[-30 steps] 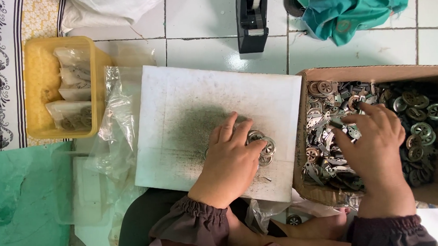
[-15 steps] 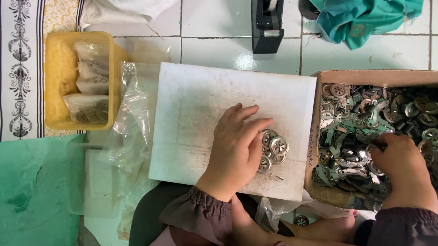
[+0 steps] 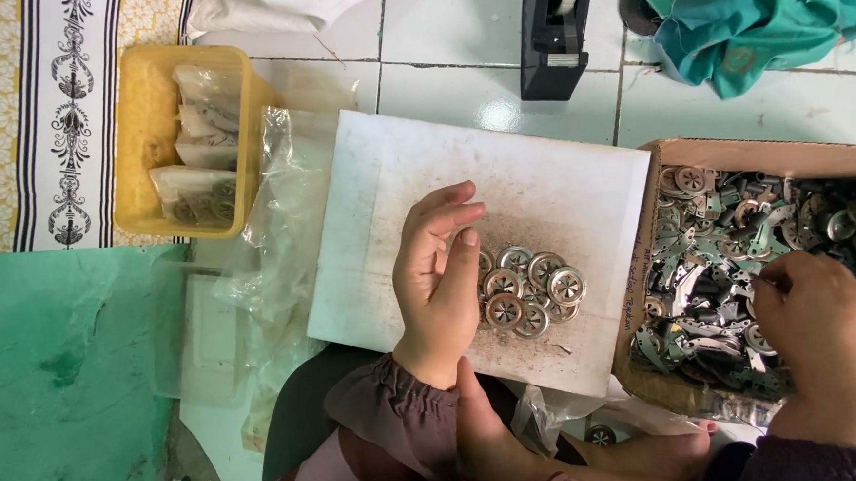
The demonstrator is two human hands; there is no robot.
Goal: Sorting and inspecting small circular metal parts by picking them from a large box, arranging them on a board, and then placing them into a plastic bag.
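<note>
My left hand (image 3: 437,274) rests on its edge on a stained white board (image 3: 502,168), fingers loosely curled, cupped beside a small cluster of round metal discs (image 3: 530,289). It touches the pile's left side and holds nothing. My right hand (image 3: 823,332) reaches down into a cardboard box (image 3: 736,148) full of mixed metal parts (image 3: 730,225). Its fingers are bent into the heap, and whether they grip a piece cannot be seen.
A yellow plastic basket (image 3: 139,119) with filled clear bags sits at upper left, loose clear bags (image 3: 280,209) beside it. A black tape dispenser (image 3: 554,34) and teal cloth (image 3: 758,18) lie on the white tiled floor. Green mat (image 3: 65,386) at left.
My left hand has lifted off the discs and turned on its edge, uncovering the pile. My right hand has slid toward the box's near side. The view has shifted slightly.
</note>
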